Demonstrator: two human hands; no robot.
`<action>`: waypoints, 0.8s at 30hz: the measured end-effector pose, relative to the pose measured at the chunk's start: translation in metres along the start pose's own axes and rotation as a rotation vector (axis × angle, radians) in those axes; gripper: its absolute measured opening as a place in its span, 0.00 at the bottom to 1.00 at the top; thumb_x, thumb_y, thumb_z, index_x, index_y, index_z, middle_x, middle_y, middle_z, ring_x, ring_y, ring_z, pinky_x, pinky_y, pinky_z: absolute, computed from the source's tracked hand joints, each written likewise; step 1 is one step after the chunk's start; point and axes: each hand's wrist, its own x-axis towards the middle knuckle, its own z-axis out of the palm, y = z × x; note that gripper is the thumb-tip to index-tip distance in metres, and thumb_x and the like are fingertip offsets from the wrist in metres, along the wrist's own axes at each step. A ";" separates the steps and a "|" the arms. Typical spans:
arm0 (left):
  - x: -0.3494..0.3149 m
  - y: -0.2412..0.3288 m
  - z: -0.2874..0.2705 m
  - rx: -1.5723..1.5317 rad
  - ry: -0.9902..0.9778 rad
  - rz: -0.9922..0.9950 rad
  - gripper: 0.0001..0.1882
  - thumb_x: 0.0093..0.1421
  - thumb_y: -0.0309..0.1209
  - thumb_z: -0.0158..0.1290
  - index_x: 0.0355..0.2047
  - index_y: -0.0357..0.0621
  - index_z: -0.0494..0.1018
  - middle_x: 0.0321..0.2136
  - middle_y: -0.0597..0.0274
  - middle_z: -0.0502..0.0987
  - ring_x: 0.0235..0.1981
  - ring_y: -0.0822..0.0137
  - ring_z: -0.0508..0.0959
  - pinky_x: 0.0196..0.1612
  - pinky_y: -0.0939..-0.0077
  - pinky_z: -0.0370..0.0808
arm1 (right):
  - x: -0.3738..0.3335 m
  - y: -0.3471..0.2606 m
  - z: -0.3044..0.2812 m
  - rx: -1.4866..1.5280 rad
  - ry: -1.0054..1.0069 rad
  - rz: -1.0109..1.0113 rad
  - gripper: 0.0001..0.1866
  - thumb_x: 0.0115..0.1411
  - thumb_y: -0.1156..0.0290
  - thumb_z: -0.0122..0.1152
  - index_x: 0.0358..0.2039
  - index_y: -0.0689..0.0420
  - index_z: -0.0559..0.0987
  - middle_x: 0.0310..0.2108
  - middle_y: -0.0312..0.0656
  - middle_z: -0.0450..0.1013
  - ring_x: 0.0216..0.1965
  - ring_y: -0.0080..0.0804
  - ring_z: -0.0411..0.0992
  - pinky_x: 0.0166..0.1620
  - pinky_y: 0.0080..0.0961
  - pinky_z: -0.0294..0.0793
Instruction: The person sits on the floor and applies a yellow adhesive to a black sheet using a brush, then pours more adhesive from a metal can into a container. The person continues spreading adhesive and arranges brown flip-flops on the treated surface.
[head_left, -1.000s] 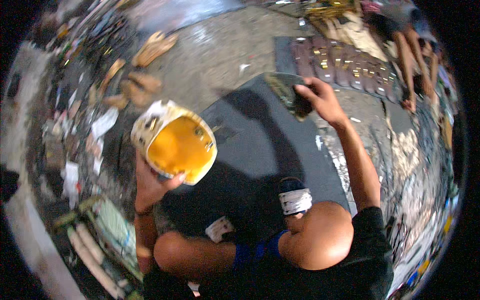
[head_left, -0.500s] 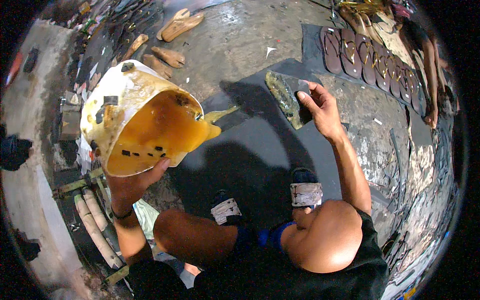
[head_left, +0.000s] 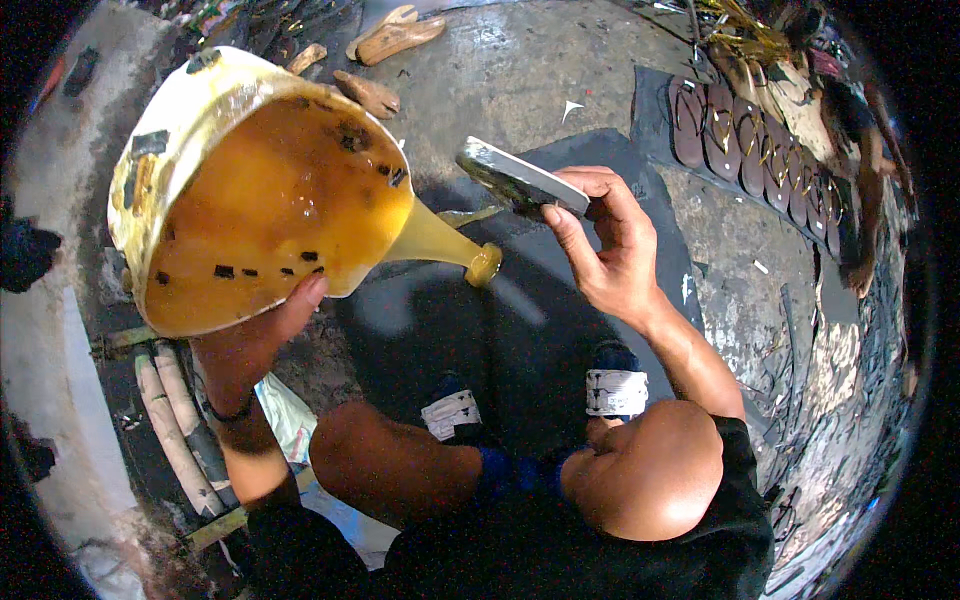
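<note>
My left hand (head_left: 262, 325) grips a tilted white plastic bucket (head_left: 205, 105) by its lower rim, the thumb over the edge. Inside, the walls are coated with amber-yellow glue and dotted with small black bits. A thick yellow stream of glue (head_left: 425, 235) runs over the lip onto a dark flat sheet (head_left: 410, 345) on the floor. Pinched between thumb and fingers of my right hand (head_left: 620, 245) is a flat, thin spreader plate (head_left: 525, 177), its underside smeared dark. It is held in the air to the right of the stream, apart from the bucket.
Brown flip-flops (head_left: 740, 145) stand in a row at the upper right. Carved wooden foot forms (head_left: 400, 42) lie on the concrete at the far side. Pale rolls (head_left: 178, 430) sit left of my knee. My sandalled feet rest at the sheet's near part. Dark scraps litter the right side.
The bucket has come left and tipped so more of its inside shows, and glue now pours from its lip. The spreader has moved left and turned nearly edge-on.
</note>
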 end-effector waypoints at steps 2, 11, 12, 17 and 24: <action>-0.002 0.002 0.003 -0.279 -0.038 -0.044 0.45 0.48 0.42 0.66 0.62 0.43 0.54 0.57 0.50 0.67 0.58 0.61 0.66 0.60 0.57 0.61 | 0.006 -0.004 0.004 -0.061 -0.024 -0.135 0.11 0.58 0.83 0.58 0.42 0.65 0.72 0.44 0.48 0.70 0.47 0.33 0.72 0.50 0.26 0.71; -0.006 -0.014 0.021 -0.737 0.296 -0.075 0.43 0.49 0.35 0.67 0.60 0.38 0.55 0.58 0.51 0.63 0.53 0.55 0.70 0.55 0.59 0.69 | 0.031 -0.012 0.041 -0.173 -0.037 -0.418 0.11 0.52 0.82 0.60 0.38 0.63 0.74 0.41 0.51 0.75 0.43 0.43 0.75 0.45 0.32 0.76; -0.005 -0.013 0.021 -0.813 0.289 -0.150 0.40 0.52 0.34 0.64 0.60 0.38 0.56 0.58 0.51 0.64 0.53 0.55 0.70 0.55 0.60 0.69 | 0.032 -0.009 0.046 -0.191 -0.043 -0.419 0.12 0.52 0.82 0.60 0.38 0.64 0.74 0.41 0.52 0.74 0.44 0.45 0.75 0.46 0.32 0.76; -0.016 -0.020 0.045 -1.111 0.436 -0.747 0.32 0.57 0.24 0.53 0.61 0.41 0.55 0.56 0.53 0.66 0.56 0.57 0.69 0.57 0.62 0.69 | 0.030 -0.011 0.070 -0.228 -0.202 -0.356 0.16 0.51 0.82 0.58 0.42 0.62 0.73 0.44 0.50 0.73 0.44 0.47 0.74 0.46 0.34 0.76; -0.030 -0.051 0.036 -1.893 0.716 -0.606 0.32 0.61 0.28 0.50 0.64 0.47 0.52 0.60 0.53 0.62 0.60 0.51 0.63 0.62 0.55 0.63 | 0.008 0.009 0.071 -0.390 -0.524 -0.112 0.16 0.53 0.80 0.60 0.44 0.60 0.72 0.40 0.51 0.73 0.42 0.50 0.74 0.46 0.37 0.75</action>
